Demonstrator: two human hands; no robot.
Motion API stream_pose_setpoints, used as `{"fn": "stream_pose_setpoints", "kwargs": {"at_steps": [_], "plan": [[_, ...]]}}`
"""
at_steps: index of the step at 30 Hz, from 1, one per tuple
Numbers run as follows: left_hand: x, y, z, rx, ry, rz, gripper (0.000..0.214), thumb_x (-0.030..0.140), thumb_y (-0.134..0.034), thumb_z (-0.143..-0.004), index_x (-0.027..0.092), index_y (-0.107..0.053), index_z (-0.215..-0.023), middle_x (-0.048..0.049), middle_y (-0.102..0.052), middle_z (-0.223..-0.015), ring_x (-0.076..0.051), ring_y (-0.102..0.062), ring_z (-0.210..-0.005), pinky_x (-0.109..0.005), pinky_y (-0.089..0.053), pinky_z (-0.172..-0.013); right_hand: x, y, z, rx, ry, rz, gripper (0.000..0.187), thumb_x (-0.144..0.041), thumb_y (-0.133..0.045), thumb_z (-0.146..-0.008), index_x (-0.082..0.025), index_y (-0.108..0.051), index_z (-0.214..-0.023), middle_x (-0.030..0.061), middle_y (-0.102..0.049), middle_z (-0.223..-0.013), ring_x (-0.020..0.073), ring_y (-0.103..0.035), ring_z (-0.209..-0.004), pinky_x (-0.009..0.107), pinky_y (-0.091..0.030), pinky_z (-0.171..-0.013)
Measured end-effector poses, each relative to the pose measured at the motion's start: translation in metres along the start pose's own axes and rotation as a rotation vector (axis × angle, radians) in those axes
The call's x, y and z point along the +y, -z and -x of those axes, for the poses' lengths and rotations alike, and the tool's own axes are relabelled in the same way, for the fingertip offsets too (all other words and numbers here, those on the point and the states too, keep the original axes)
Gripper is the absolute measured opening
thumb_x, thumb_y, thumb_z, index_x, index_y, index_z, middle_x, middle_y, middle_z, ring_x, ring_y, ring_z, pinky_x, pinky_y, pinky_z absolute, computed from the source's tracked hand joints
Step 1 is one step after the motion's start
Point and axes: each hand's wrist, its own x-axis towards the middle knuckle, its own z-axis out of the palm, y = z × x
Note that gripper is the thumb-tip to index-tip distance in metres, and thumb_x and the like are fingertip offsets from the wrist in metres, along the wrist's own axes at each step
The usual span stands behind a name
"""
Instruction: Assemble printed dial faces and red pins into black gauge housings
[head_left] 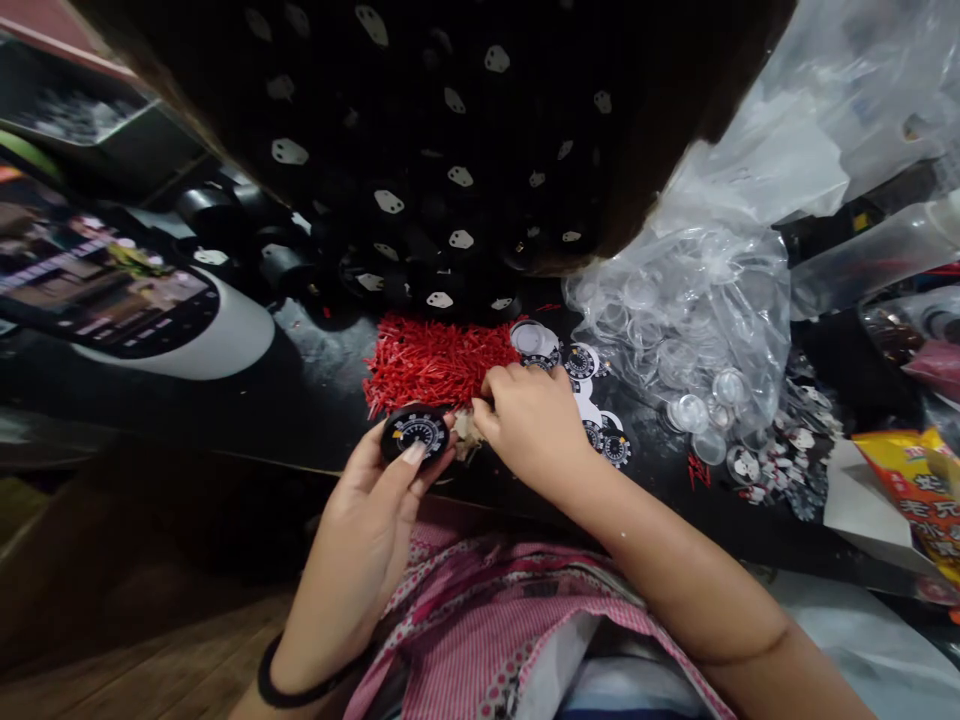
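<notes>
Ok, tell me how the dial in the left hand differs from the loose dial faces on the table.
The dial sits in a thick black casing; the loose dial faces are thin flat discs with white rims. The dial is gripped in the left hand; the loose dial faces lie overlapping on the table by the right hand. Both are round with white scale marks.

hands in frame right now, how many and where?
2: left hand, low centre, holds a black dial; right hand is just beside it, fingers at the edge of the red pins. No other hands show.
</notes>
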Motion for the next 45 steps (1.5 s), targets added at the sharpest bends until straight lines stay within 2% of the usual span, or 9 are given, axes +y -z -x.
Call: {"fn": "stream_pose_setpoints", "kwargs": {"at_steps": [5,8,11,18,21,24,28,35,45], "plan": [[0.004,-0.015,-0.01,-0.048,0.034,0.17,0.022,0.025,-0.065,-0.088,0.022,-0.068,-0.11,-0.0069,-0.071,-0.119,-0.024,-0.063,-0.12,-0.039,-0.048,-0.106,-0.001,-0.007,-0.008,-0.04,0.026,0.072,0.015,-0.024,-0.051,-0.095,-0.014,-0.063,-0.096,0.0117,-0.072,-0.094,0.0288,-0.066,-0.09,0.044,-0.041,-0.083],[0.006,-0.017,-0.013,-0.048,0.004,0.185,0.021,0.026,-0.065,-0.089,0.022,-0.068,-0.11,-0.0064,-0.072,-0.117,-0.022,-0.064,-0.118,-0.037,-0.048,-0.106,0.007,-0.001,-0.002,-0.078,-0.005,-0.004,0.016,-0.026,-0.051,-0.097,-0.017,-0.063,-0.092,0.0088,-0.073,-0.095,0.0259,-0.065,-0.092,0.04,-0.038,-0.083],[0.005,-0.019,-0.01,-0.052,-0.02,0.163,0.023,0.027,-0.067,-0.087,0.022,-0.068,-0.11,-0.0064,-0.072,-0.117,-0.023,-0.065,-0.118,-0.036,-0.049,-0.105,0.012,0.005,0.007,-0.084,0.036,-0.108,0.017,-0.028,-0.052,-0.098,-0.018,-0.062,-0.089,0.0057,-0.073,-0.095,0.0217,-0.064,-0.089,0.035,-0.035,-0.08],[0.006,-0.023,0.001,-0.044,0.01,0.156,0.02,0.03,-0.066,-0.088,0.021,-0.07,-0.106,-0.0065,-0.074,-0.113,-0.023,-0.067,-0.114,-0.036,-0.05,-0.104,0.01,0.009,0.024,0.083,0.135,-0.171,0.017,-0.028,-0.052,-0.099,-0.018,-0.062,-0.091,0.0044,-0.07,-0.091,0.0194,-0.059,-0.085,0.033,-0.032,-0.077],[0.009,-0.022,0.003,-0.073,0.033,0.162,0.02,0.029,-0.066,-0.089,0.02,-0.07,-0.106,-0.0068,-0.074,-0.115,-0.022,-0.066,-0.115,-0.034,-0.049,-0.105,0.013,0.012,0.027,0.119,0.169,-0.158,0.023,-0.031,-0.049,-0.1,-0.017,-0.062,-0.087,0.0055,-0.069,-0.088,0.0195,-0.057,-0.083,0.033,-0.032,-0.078],[0.011,-0.022,0.0,-0.077,0.031,0.177,0.022,0.029,-0.063,-0.091,0.022,-0.068,-0.11,-0.0068,-0.075,-0.113,-0.022,-0.068,-0.111,-0.038,-0.051,-0.104,0.015,0.017,0.03,0.14,0.171,-0.262,0.025,-0.033,-0.051,-0.1,-0.018,-0.061,-0.083,0.004,-0.069,-0.084,0.018,-0.057,-0.079,0.033,-0.033,-0.079],[0.005,-0.025,-0.003,-0.045,0.007,0.065,0.031,0.03,-0.065,-0.089,0.027,-0.064,-0.12,-0.0035,-0.073,-0.116,-0.021,-0.068,-0.11,-0.036,-0.053,-0.099,0.012,0.022,0.033,0.125,0.168,-0.495,0.019,-0.031,-0.055,-0.099,-0.019,-0.061,-0.085,0.0017,-0.069,-0.085,0.0157,-0.059,-0.082,0.03,-0.035,-0.078],[-0.011,-0.025,-0.001,-0.18,-0.07,-0.152,0.032,0.033,-0.064,-0.09,0.031,-0.062,-0.122,-0.0004,-0.066,-0.129,-0.02,-0.062,-0.118,-0.033,-0.047,-0.105,0.01,0.028,0.037,0.048,0.087,-0.494,0.012,-0.021,-0.055,-0.097,-0.018,-0.061,-0.087,0.0019,-0.067,-0.086,0.0159,-0.057,-0.079,0.031,-0.035,-0.075],[0.002,-0.029,0.008,-0.133,-0.132,-0.302,0.032,0.036,-0.069,-0.085,0.026,-0.065,-0.114,-0.003,-0.072,-0.116,-0.023,-0.066,-0.112,-0.033,-0.05,-0.099,0.011,0.031,0.041,0.054,0.058,-0.606,0.015,-0.019,-0.056,-0.095,-0.019,-0.058,-0.081,-0.0002,-0.064,-0.081,0.0143,-0.056,-0.076,0.029,-0.038,-0.073]]}}
